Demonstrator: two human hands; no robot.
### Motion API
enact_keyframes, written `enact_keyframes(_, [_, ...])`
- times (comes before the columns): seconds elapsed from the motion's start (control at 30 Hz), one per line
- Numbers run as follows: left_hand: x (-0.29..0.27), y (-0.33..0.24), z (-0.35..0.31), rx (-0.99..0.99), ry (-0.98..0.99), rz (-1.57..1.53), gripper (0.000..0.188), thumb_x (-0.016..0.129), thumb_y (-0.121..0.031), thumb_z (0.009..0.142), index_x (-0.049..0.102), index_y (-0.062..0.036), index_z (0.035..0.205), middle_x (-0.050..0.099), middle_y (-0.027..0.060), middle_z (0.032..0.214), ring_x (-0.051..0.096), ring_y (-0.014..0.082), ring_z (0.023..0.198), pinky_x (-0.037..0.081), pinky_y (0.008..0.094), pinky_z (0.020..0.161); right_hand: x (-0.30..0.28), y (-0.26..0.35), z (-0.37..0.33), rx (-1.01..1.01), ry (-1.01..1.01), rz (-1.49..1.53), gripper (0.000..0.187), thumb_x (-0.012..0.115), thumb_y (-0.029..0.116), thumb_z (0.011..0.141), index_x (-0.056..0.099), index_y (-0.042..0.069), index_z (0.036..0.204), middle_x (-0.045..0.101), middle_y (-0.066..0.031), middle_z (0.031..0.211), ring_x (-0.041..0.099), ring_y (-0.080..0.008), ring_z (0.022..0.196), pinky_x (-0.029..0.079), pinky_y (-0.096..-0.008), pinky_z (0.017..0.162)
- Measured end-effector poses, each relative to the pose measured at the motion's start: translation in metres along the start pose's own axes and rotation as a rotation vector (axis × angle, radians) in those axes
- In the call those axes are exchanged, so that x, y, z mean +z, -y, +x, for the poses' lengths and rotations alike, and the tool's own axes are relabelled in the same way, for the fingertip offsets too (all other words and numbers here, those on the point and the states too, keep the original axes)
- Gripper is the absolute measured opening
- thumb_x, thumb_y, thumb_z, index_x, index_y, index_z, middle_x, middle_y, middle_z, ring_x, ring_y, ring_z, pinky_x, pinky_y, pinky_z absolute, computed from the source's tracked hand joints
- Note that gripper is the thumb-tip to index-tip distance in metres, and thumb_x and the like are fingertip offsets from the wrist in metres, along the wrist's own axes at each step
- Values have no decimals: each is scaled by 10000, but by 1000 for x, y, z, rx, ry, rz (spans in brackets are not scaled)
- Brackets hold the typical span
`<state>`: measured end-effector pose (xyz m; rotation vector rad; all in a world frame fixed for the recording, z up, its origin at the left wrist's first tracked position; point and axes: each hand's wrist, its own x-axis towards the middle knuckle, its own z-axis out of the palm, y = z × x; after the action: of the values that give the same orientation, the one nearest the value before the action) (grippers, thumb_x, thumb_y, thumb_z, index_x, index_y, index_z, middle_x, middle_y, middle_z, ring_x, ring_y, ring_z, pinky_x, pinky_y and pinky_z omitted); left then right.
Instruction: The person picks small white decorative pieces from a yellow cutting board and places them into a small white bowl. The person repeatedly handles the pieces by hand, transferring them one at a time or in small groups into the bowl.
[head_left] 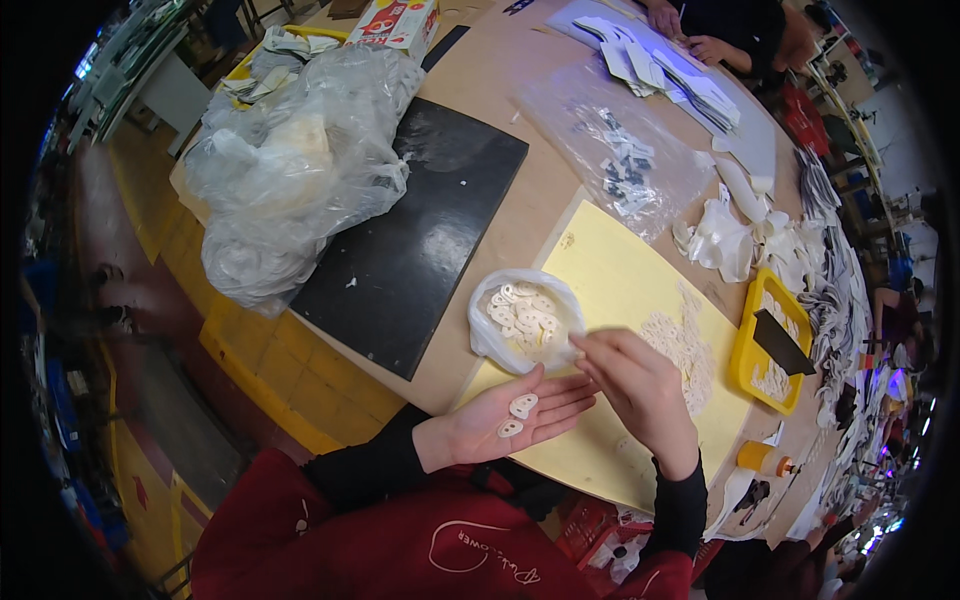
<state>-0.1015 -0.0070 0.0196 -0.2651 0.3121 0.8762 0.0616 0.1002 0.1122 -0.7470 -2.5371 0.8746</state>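
Observation:
My left hand [500,415] lies palm up with its fingers stretched flat. On it rest two small cream cut-out pieces with holes, the upper piece [523,405] near the fingers and the lower piece [510,428] on the palm. Just above and to the right, my right hand [640,385] is closed in a pinch at the rim of a white plastic bag [480,335]; whatever is between its fingertips is too small to make out. The bag stands open, with a heap of similar cream pieces [525,312] inside. More loose pieces [680,345] are spread over a pale yellow sheet [620,260] to the right.
A yellow tray [740,355] holds pieces and a dark strip. Nearby stands an orange-yellow bottle [760,458]. A black board [430,240] and crumpled clear plastic bag [300,160] occupy the left. Dark small parts lie on clear plastic [590,120]. Another person's hands [690,40] work at the far side.

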Motion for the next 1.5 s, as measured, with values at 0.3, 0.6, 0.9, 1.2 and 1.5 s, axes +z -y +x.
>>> enact_keyframes(0.3, [-63,13,14,-83,429,-404,438,381,-425,1118,530,-60,1310,594,81,1297,612,203,1195,459,403,1132,30,8,-10,-354,238,-209,386,705,99,782,679,-2,1153,642,-105,1083,650,-243,957,526,-352,822])
enact_keyframes(0.6, [-30,10,3,-48,339,-322,539,321,-470,1118,462,-59,1435,514,106,1442,477,238,1377,351,427,1218,17,4,7,-157,17,21,363,699,40,815,667,-11,1172,645,-141,1090,659,-311,1007,544,-397,856])
enact_keyframes(0.9, [-7,12,-8,-90,-42,-27,559,287,-395,1132,346,-49,1566,447,85,1547,452,230,1413,352,406,1217,2,-43,-28,191,-153,-409,520,783,218,850,627,57,1319,562,-187,1371,546,-394,1241,438,-493,1050])
enact_keyframes(1.2, [-30,24,14,-154,111,-91,499,366,-294,1119,391,-14,1532,523,97,1438,489,245,1365,388,408,1194,36,-78,-85,189,-153,-432,353,791,172,844,657,44,1145,596,-155,1177,589,-351,1086,487,-446,918])
enact_keyframes(1.5, [-9,22,24,-221,-1,-36,533,346,-318,1126,322,-19,1567,417,105,1578,402,228,1464,310,374,1238,26,-90,-99,12,-292,-330,183,768,29,841,642,4,970,625,-121,807,624,-304,701,497,-404,611])
